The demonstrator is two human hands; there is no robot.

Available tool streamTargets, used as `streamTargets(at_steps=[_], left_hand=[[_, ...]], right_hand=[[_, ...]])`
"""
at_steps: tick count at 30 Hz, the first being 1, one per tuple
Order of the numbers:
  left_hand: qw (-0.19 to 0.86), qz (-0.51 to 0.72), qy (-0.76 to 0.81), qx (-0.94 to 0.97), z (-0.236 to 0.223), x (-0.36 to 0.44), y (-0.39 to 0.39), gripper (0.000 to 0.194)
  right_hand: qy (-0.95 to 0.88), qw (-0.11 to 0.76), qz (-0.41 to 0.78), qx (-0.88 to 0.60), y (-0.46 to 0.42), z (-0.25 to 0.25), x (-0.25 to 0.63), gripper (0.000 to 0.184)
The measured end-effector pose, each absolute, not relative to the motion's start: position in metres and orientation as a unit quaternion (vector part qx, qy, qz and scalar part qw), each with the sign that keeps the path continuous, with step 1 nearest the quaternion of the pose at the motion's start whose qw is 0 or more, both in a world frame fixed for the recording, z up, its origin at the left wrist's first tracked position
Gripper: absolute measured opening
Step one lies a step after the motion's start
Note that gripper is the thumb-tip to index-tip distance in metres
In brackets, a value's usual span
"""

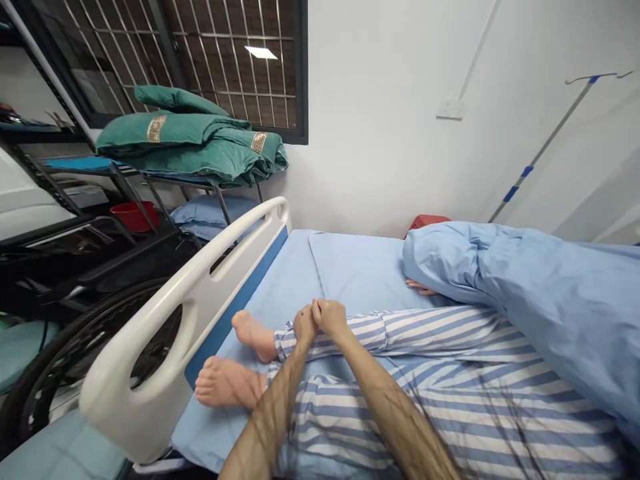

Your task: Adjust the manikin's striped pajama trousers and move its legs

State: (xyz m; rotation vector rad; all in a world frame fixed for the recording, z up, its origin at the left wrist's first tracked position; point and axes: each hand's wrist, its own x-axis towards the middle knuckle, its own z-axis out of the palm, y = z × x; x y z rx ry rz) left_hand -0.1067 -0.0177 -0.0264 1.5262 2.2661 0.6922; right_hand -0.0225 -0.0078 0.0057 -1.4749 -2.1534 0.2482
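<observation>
**Both hands together on the far lower leg**

In the head view, the left hand (305,325) and the right hand (330,316) sit side by side, touching, with fingers curled inward. They are over the far trouser leg (425,331), blue-and-white striped, of a figure lying on the bed. The trouser leg runs directly under the two hands, at the lower shin; its cuff and the bare far foot (256,335) lie just beyond the left hand, toward the footboard (205,310). The grip looks narrow, but the fingertips are hidden, so I cannot tell whether they pinch the cloth or merely press on it.

The near trouser leg (345,407) lies closer to the wearer, partly behind the forearms, ending in the near foot (230,383). Up the bed, well apart from the hands, a blue quilt (500,267) covers the upper legs in part; the figure's hand (421,287) shows at its edge on the light-blue sheet (355,263).
</observation>
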Motion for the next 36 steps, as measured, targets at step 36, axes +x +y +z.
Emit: streamTargets(at_steps=[36], left_hand=[[0.165, 0.311, 0.787, 0.508, -0.032, -0.044, -0.02, 0.044]], right_hand=[[-0.722, 0.382, 0.19, -0.545, -0.003, -0.021, 0.049, 0.044]])
